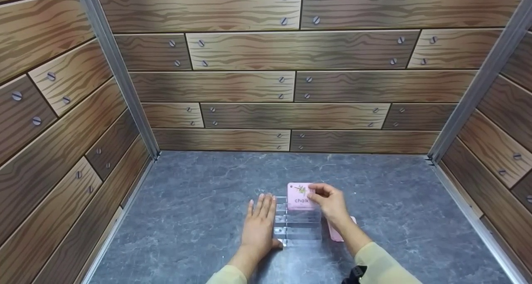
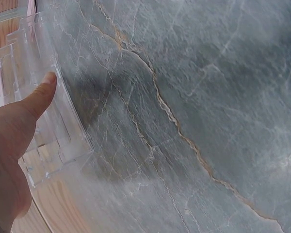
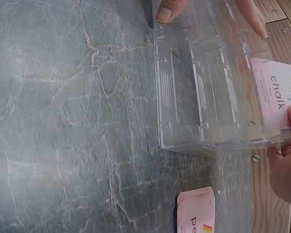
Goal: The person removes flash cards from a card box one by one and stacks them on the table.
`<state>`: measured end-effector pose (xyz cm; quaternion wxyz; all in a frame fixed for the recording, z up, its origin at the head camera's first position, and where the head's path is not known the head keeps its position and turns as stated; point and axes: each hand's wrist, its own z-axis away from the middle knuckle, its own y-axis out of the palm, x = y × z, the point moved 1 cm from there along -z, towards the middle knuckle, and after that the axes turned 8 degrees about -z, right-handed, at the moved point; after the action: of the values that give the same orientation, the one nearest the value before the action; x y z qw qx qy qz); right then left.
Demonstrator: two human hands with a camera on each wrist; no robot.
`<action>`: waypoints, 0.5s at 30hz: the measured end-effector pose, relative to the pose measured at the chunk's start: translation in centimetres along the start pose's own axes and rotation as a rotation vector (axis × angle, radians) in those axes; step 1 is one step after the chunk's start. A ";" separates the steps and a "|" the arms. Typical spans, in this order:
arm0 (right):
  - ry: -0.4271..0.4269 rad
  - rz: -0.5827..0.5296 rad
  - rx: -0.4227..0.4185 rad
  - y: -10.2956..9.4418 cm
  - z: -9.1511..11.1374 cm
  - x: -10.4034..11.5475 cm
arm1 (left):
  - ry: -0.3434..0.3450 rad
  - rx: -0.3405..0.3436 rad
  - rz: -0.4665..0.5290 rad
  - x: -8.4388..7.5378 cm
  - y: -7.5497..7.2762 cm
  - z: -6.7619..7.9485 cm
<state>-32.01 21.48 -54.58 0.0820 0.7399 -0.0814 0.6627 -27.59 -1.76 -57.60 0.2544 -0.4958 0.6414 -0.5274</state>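
A clear plastic tiered holder [image 1: 303, 230] stands on the grey marbled table, its compartments stepping up toward the back. My left hand [image 1: 259, 228] lies along its left side with the fingers straight, and the thumb touches the front corner. Between thumb and fingers my right hand [image 1: 330, 201] pinches the right edge of a pink card [image 1: 298, 196] printed "chalk". The card stands upright at the holder's rearmost tier, as the right wrist view also shows. Beside the holder on the right lies another pink card [image 3: 196, 208], its printed word partly cut off, half under my right forearm in the head view.
Wood-patterned panels [image 1: 241, 86] enclose the table at the back and both sides, with metal strips [image 1: 120, 67] at the corners. The marbled tabletop [image 1: 199, 184] spreads around the holder. A small black object [image 1: 354, 274] sits by the right sleeve.
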 end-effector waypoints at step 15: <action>-0.015 -0.009 0.008 -0.2 0.1 0.6 | -0.005 0.018 -0.008 -0.1 -0.3 0.1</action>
<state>-31.82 21.64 -53.98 0.0815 0.7454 -0.0763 0.6572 -27.41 -1.71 -57.39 0.2583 -0.4974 0.6340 -0.5329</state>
